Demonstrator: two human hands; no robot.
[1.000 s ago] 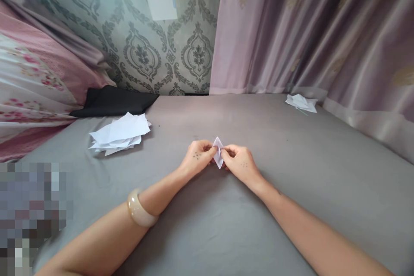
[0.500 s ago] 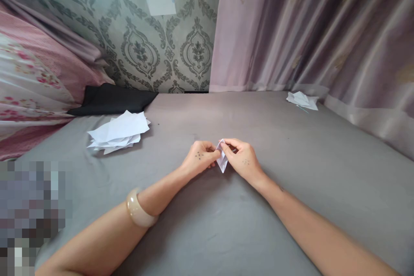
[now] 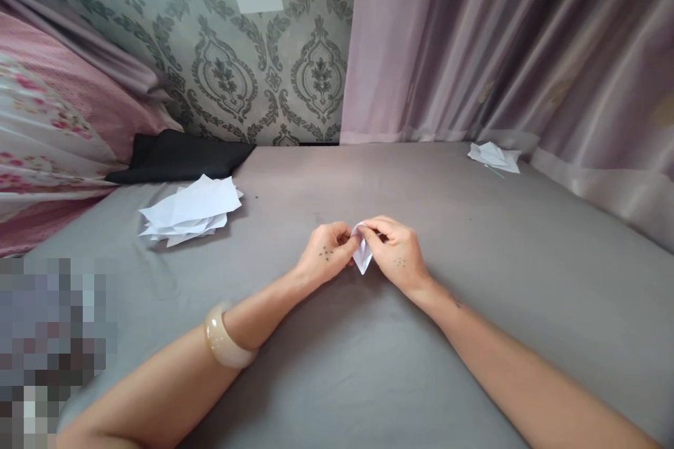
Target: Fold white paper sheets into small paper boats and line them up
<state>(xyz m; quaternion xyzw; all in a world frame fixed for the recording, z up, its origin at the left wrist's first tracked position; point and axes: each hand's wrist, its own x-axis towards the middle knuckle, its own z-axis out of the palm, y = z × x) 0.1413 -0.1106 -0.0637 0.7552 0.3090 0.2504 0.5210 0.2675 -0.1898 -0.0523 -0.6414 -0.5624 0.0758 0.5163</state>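
A small folded piece of white paper [image 3: 363, 257] is held between my two hands, its pointed end hanging down toward me. My left hand [image 3: 327, 250] pinches its left side, thumb on the near face. From the other side, my right hand [image 3: 397, 252] grips the upper right edge between thumb and fingers. Most of the fingertips are hidden behind the paper. A pale bangle [image 3: 227, 340] sits on my left forearm. Both hands are just above the grey sheet [image 3: 358, 365].
At the left lies a stack of white paper sheets [image 3: 192, 207], with a black cloth [image 3: 184, 156] behind it. Folded white papers [image 3: 493, 156] rest far right, a thin stick beside them. Curtains [image 3: 447, 49] and a patterned wall [image 3: 274, 77] stand at the back.
The view has tilted down slightly. Both hands stay on the folded paper, whose two sides look slightly more spread around the point; otherwise little differs.
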